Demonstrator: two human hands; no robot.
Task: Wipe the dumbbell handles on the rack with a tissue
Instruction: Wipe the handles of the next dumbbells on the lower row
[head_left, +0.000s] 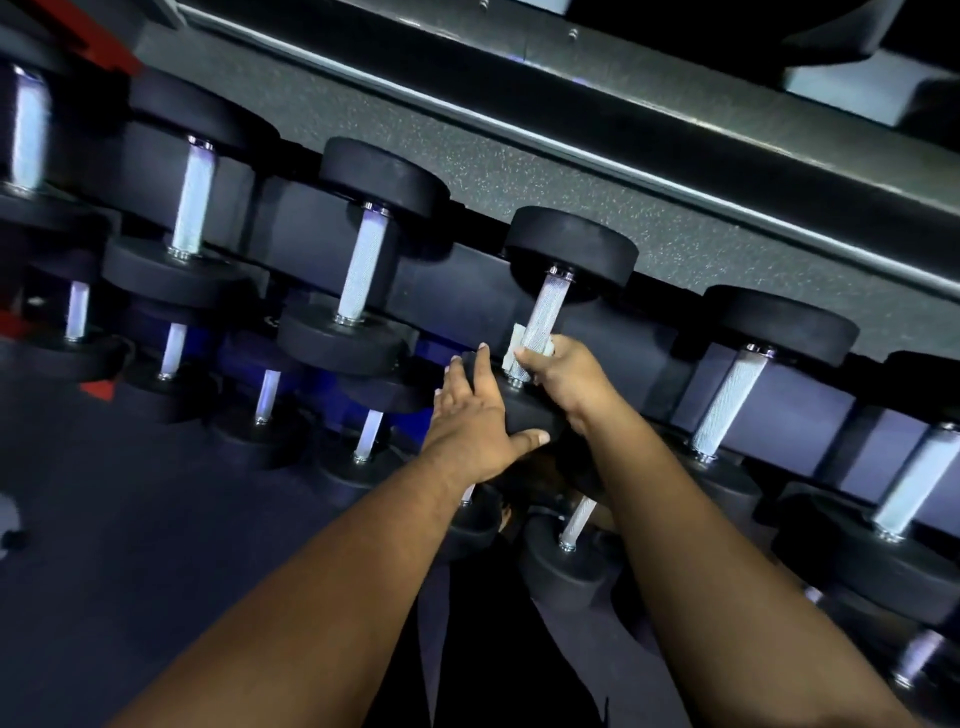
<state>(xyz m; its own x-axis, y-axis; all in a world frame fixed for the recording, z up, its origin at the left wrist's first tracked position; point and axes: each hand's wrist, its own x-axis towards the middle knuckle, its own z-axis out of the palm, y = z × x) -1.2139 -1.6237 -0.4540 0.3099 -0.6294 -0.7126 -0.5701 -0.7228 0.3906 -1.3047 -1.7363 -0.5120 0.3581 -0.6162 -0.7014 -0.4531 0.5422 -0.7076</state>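
Right hand (563, 371) grips tissue (519, 340) around dumbbell handle (545, 317); left hand (475, 421) spread on near weight head (524, 410). No writing legible.

head view: i look down from above, tilted, close over the dumbbell rack (322, 228).
views: one only.

This is a gym's free-weights area. Black rubber-headed dumbbells (358, 249) with knurled steel handles (727, 402) sit side by side on a tiered rack (467, 296), with smaller ones on the tier below. Speckled rubber flooring (519, 171) runs behind it, and red-painted equipment framing (98, 36) shows in the corner.
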